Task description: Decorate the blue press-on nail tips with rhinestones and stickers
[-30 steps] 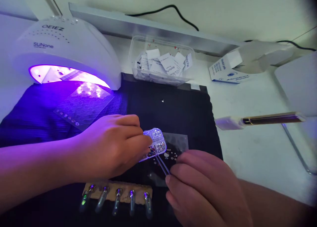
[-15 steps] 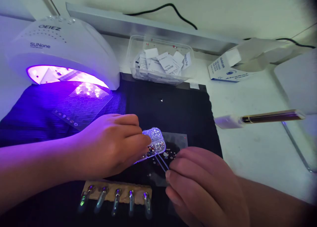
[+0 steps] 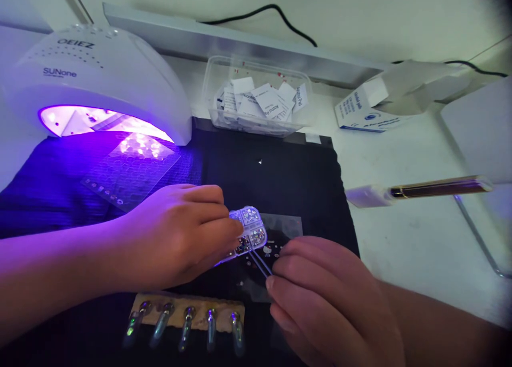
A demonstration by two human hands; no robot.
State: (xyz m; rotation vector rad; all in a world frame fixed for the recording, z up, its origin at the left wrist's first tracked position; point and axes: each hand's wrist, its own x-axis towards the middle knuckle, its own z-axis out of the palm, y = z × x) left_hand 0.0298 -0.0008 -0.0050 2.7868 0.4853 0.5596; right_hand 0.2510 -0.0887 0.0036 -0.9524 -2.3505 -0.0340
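Note:
My left hand (image 3: 180, 236) grips a small clear case of rhinestones (image 3: 250, 229), tilted just above the black mat (image 3: 280, 180). Thin tweezers (image 3: 260, 264) are pinched in my right hand (image 3: 324, 303), and their tips reach into the case's near compartment. Under the case lies a clear sheet (image 3: 280, 239) with loose stones on it. A strip holding several false nails on sticks (image 3: 188, 319) lies close in front of my hands.
A white UV nail lamp (image 3: 96, 79) glows purple at the back left, a clear sticker sheet (image 3: 132, 169) before it. A clear tub of wipe packets (image 3: 256, 103), a white box (image 3: 368, 111) and a gold pen-like tool (image 3: 420, 191) lie behind and to the right.
Both hands have stayed almost in place. The tweezers' tips have shifted slightly within the case.

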